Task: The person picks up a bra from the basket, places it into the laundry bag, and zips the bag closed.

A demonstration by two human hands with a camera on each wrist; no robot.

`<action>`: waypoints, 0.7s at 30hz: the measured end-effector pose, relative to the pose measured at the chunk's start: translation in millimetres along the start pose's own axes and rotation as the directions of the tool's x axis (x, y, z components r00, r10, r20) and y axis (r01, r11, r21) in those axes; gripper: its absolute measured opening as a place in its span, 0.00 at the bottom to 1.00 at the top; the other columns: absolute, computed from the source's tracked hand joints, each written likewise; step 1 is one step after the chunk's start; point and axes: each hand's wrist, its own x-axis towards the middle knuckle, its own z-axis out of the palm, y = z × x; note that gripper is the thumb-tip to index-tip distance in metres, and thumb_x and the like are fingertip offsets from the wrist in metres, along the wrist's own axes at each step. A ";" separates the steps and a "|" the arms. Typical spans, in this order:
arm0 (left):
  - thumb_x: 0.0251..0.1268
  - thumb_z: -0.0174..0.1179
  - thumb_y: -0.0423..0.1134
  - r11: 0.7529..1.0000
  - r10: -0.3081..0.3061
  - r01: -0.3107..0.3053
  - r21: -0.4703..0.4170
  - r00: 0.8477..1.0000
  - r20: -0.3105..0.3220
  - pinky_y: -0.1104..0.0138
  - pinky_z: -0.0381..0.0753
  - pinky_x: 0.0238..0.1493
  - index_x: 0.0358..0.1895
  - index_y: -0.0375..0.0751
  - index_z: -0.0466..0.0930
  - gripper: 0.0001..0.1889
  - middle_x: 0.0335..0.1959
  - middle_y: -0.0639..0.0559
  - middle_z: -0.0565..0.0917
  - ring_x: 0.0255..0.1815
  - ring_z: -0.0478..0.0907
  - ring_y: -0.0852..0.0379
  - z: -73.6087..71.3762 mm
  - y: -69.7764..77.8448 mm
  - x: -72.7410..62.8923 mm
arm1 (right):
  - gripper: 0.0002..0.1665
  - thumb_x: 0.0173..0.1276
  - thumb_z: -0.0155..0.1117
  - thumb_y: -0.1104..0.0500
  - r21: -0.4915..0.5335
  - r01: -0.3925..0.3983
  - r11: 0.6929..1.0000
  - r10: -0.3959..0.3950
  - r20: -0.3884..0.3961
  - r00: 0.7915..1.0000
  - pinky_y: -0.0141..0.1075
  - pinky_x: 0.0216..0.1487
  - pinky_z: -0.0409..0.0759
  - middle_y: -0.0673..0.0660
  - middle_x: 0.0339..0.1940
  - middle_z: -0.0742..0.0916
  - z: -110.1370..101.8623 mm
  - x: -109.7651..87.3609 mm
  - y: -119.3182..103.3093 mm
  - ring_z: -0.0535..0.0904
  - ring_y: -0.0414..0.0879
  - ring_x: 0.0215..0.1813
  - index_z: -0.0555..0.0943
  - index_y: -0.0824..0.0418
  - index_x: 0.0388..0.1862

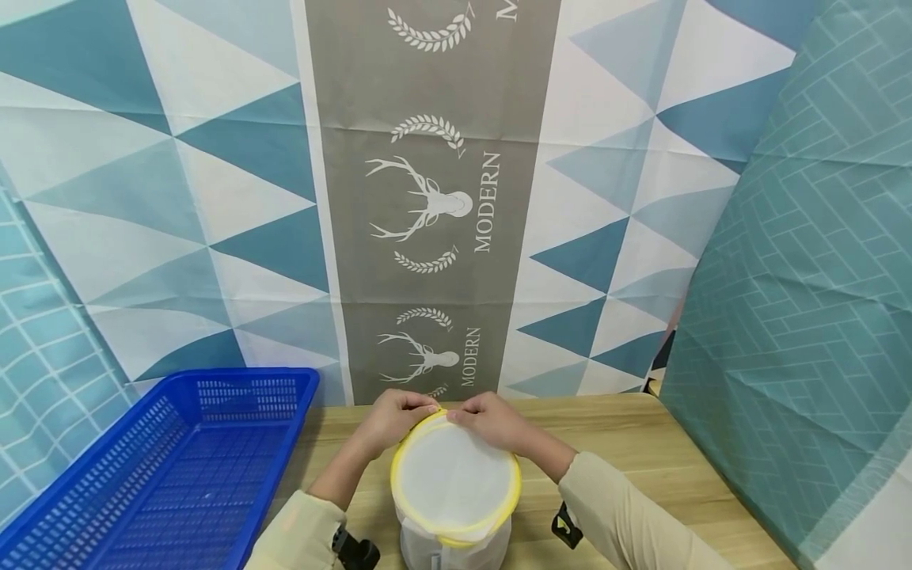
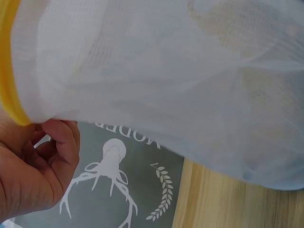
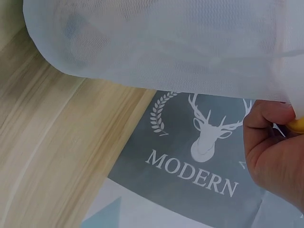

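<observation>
A round white mesh laundry bag (image 1: 456,479) with a yellow-trimmed top stands on the table in front of me. At the far side of its rim, my left hand (image 1: 396,422) pinches the yellow edging between thumb and fingers. Just to the right, my right hand (image 1: 492,421) grips the same rim, its thumb lying over the top. Curled fingers of the left hand (image 2: 45,164) show beneath the yellow trim (image 2: 8,71) in the left wrist view. Faint, blurred shapes show through the mesh side (image 3: 156,42) in the right wrist view; what they are I cannot tell.
A blue plastic basket (image 1: 285,459) stands at the left, close to my left forearm. The wood-grain table (image 1: 606,443) ends at a patterned backdrop (image 1: 427,285), and a green tiled-print sheet (image 1: 805,317) hangs along the right side.
</observation>
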 end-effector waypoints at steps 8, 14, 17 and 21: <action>0.65 0.57 0.37 0.998 -0.064 0.064 -0.016 0.998 0.015 0.67 0.79 0.21 0.44 0.35 0.84 0.11 0.26 0.49 0.83 0.19 0.75 0.62 -2.3 1.7 -3.0 | 0.19 0.71 0.55 0.52 0.028 -0.036 0.999 0.036 -0.004 0.999 0.35 0.21 0.79 0.55 0.24 0.85 -1.6 -0.4 2.8 0.77 0.40 0.18 0.86 0.64 0.36; 0.65 0.58 0.37 0.999 -0.050 0.050 0.000 0.999 -0.002 0.68 0.78 0.23 0.43 0.34 0.85 0.11 0.35 0.45 0.85 0.20 0.75 0.63 -1.0 2.4 -3.5 | 0.18 0.70 0.53 0.53 0.056 -0.068 0.996 0.068 -0.006 0.998 0.35 0.22 0.79 0.55 0.25 0.85 0.6 0.7 3.2 0.78 0.40 0.20 0.85 0.65 0.37; 0.65 0.58 0.37 0.999 -0.042 0.042 0.013 0.999 -0.009 0.68 0.77 0.23 0.43 0.35 0.85 0.11 0.36 0.44 0.85 0.21 0.75 0.63 -0.6 3.1 -3.7 | 0.18 0.72 0.51 0.52 0.041 -0.049 0.998 0.049 -0.003 0.999 0.33 0.28 0.80 0.57 0.34 0.85 1.1 1.9 3.0 0.79 0.39 0.27 0.83 0.64 0.43; 0.65 0.58 0.37 0.999 -0.027 0.027 0.023 1.000 0.000 0.69 0.77 0.24 0.42 0.36 0.85 0.11 0.36 0.44 0.85 0.21 0.75 0.63 -0.3 5.4 -3.2 | 0.20 0.73 0.49 0.49 0.015 -0.014 1.000 0.014 0.023 1.000 0.32 0.31 0.79 0.57 0.39 0.85 0.7 4.0 2.8 0.78 0.38 0.30 0.82 0.61 0.46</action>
